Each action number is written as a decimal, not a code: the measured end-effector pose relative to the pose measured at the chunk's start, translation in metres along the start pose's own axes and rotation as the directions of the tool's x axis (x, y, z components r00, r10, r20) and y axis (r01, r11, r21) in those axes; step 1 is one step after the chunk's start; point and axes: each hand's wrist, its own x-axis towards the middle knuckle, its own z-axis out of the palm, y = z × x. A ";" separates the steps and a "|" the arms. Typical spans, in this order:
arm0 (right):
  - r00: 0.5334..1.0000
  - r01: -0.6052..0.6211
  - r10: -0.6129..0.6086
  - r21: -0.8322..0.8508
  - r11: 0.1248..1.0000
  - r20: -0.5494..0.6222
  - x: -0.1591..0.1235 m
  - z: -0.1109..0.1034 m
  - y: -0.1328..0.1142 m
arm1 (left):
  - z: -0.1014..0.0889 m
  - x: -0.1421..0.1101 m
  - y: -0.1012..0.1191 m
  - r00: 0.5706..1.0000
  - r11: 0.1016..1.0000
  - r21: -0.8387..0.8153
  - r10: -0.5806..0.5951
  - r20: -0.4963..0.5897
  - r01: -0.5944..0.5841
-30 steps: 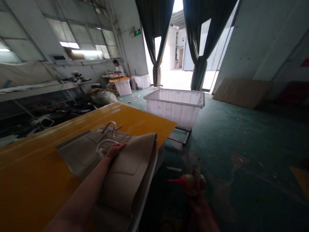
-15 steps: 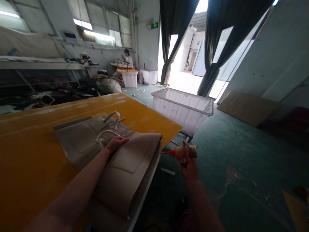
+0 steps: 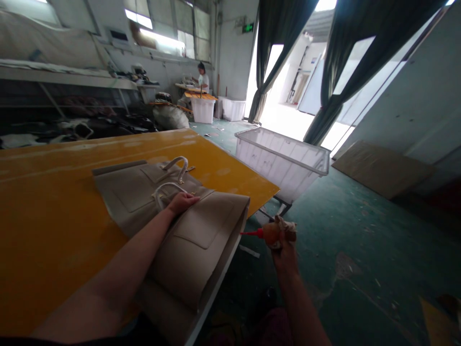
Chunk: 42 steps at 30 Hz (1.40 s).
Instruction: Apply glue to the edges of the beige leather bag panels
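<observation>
A beige, leather-like handbag piece (image 3: pixel 201 226) lies opened out on the yellow table, its near part hanging over the table's edge. Two pale carrying handles (image 3: pixel 183 166) stand up from its middle, and stitched pocket outlines show on both halves. My left hand (image 3: pixel 183 203) is closed on the bag near the fold, beside the nearer handle; some fingers are hidden. In my right hand (image 3: pixel 284 245) is a glue bottle (image 3: pixel 272 234) with a red nozzle, tipped sideways and partly wrapped in a stained cloth. The nozzle tip is at the bag's right edge; I cannot tell whether it touches.
The yellow tabletop (image 3: pixel 46 206) ends at a corner on the right. Beyond it stands a large white plastic bin (image 3: pixel 281 161) on a frame. A person (image 3: pixel 202 79) sits at a machine far back. Dark curtains (image 3: pixel 273 53) flank a bright doorway.
The view has shifted, so the scene sits further right. My right hand has moved the bottle's nozzle slightly toward me along the bag's edge. My left hand stays at the same spot.
</observation>
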 end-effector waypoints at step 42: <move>0.957 -0.288 0.288 -0.117 0.951 -0.014 -0.163 -0.057 0.027 | 0.006 0.001 -0.002 0.998 1.000 0.024 0.021 -0.057 -0.020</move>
